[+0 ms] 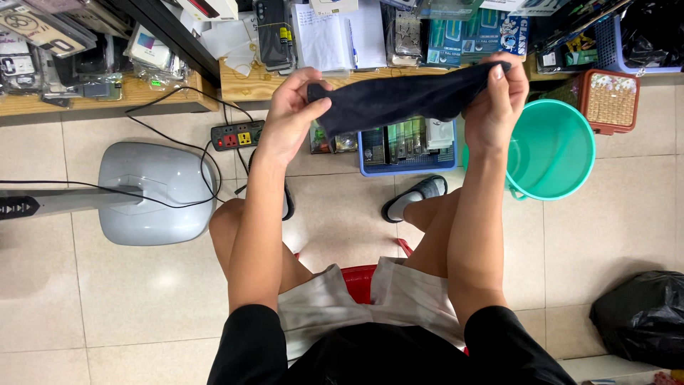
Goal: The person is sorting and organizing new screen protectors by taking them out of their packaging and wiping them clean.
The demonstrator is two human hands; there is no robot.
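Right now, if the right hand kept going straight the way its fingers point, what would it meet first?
The right hand, pinching one end of the dark cloth, points inward along it, so it would probably meet the left hand gripping the other end. Depth is unclear.

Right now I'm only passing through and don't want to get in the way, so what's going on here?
A person seated on a red stool holds a dark cloth stretched between both hands, the left hand pinching one end and the right hand the other. It hangs above the tiled floor. A teal bucket stands by the right arm and a grey fan base sits to the left.
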